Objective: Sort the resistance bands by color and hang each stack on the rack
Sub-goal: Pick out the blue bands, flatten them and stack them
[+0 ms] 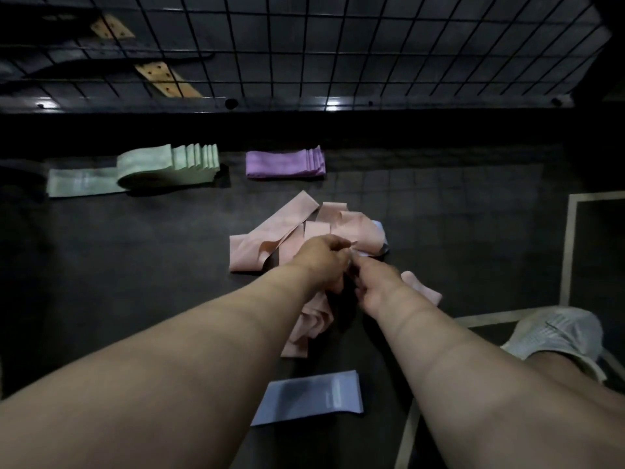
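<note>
A loose heap of pink bands lies on the dark floor in the middle. My left hand and my right hand meet over the heap, fingers curled, both pinching a pale blue band that pokes out of it. More pink bands lie under my wrists. A green stack sits far left, one green band uncurling from it. The purple stack is beside it to the right. One blue band lies flat near me. The black wire grid rack stands at the back.
My white shoe and bare leg are at the right. Pale floor lines run along the right side. Tan perforated straps lie behind the rack at the upper left.
</note>
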Demonstrator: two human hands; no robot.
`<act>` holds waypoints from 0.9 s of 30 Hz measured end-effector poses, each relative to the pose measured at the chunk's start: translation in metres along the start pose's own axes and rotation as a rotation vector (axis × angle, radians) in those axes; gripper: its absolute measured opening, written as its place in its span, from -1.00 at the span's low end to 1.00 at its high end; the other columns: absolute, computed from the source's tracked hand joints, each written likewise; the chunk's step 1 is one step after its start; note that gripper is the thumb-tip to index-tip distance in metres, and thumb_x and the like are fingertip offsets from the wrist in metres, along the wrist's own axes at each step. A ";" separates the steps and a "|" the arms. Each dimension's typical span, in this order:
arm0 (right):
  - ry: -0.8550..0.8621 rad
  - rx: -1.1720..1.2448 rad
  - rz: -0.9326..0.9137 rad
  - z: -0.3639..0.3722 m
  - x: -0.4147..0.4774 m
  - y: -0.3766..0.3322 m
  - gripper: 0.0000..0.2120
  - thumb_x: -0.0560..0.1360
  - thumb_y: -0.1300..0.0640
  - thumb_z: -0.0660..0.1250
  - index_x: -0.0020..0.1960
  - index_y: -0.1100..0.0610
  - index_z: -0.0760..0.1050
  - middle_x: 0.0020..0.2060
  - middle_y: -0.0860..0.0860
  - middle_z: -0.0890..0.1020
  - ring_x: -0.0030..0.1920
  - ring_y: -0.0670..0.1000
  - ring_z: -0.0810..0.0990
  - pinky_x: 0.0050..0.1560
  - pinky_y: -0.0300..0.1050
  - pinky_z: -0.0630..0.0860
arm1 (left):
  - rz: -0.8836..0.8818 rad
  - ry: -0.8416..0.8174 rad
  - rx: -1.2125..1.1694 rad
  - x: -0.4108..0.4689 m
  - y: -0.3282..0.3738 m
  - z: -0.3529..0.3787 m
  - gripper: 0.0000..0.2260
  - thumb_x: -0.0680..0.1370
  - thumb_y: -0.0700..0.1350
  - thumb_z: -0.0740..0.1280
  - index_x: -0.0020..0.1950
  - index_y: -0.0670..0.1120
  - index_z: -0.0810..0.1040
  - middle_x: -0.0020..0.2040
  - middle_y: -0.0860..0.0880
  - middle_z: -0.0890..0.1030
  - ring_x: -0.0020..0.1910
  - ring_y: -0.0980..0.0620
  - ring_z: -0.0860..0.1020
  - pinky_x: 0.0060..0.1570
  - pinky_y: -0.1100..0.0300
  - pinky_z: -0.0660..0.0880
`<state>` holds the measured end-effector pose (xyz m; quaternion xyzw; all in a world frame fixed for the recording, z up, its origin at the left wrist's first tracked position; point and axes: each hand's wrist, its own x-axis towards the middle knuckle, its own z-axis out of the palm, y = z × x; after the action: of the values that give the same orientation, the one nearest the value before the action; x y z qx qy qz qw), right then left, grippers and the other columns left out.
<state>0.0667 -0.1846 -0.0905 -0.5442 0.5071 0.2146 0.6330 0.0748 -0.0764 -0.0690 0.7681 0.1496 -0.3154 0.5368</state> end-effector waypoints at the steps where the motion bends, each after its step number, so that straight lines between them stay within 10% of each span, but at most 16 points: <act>1: -0.016 0.007 -0.024 -0.001 -0.006 -0.002 -0.79 0.51 0.17 0.44 0.14 0.17 0.61 -0.23 0.10 0.65 -0.44 0.00 0.61 -0.60 -0.26 0.42 | 0.005 -0.005 0.012 0.000 -0.001 0.002 -0.73 0.64 -0.11 0.31 0.34 -0.03 0.57 0.05 -0.02 0.65 -0.01 0.01 0.62 -0.06 0.26 0.54; 11: 0.099 -0.298 -0.610 -0.013 -0.085 -0.063 -0.91 0.43 0.12 0.23 -0.10 0.07 0.48 -0.04 0.15 0.64 0.02 0.22 0.63 0.07 0.14 0.61 | 0.198 0.010 0.084 -0.051 0.045 -0.020 -0.55 0.54 -0.04 0.42 0.43 0.06 0.49 0.27 0.07 0.59 0.16 0.11 0.52 0.23 0.19 0.47; 17: -0.237 -0.160 -0.434 -0.015 -0.182 -0.099 -0.80 0.56 0.35 0.24 0.13 0.20 0.55 -0.18 0.17 0.64 -0.26 0.10 0.64 -0.31 -0.06 0.62 | 0.275 0.122 -0.106 -0.122 0.094 -0.055 -0.70 0.52 -0.08 0.39 0.24 -0.10 0.59 0.09 -0.06 0.67 0.05 0.00 0.64 -0.01 0.15 0.60; 21: -0.448 0.019 -0.381 -0.010 -0.252 -0.105 -0.70 0.60 0.23 0.27 0.29 0.34 0.50 0.08 0.26 0.64 -0.06 0.15 0.66 -0.15 -0.03 0.65 | 0.401 0.220 -0.006 -0.198 0.117 -0.096 -0.92 0.60 -0.14 0.37 0.04 -0.12 0.63 -0.10 -0.08 0.67 -0.17 0.06 0.61 -0.19 0.18 0.57; 27: -0.741 0.246 -0.276 -0.020 -0.340 -0.107 -0.68 0.66 0.01 0.23 -0.03 0.27 0.55 -0.20 0.18 0.66 -0.24 0.14 0.70 -0.16 0.08 0.67 | 0.422 0.130 0.150 -0.302 0.130 -0.140 -0.90 0.56 -0.11 0.44 0.01 -0.13 0.62 -0.08 -0.17 0.68 -0.21 -0.01 0.63 -0.21 0.08 0.62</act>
<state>0.0125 -0.1411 0.2593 -0.4133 0.1891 0.2467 0.8559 -0.0347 0.0357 0.2525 0.8389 -0.0041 -0.1563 0.5214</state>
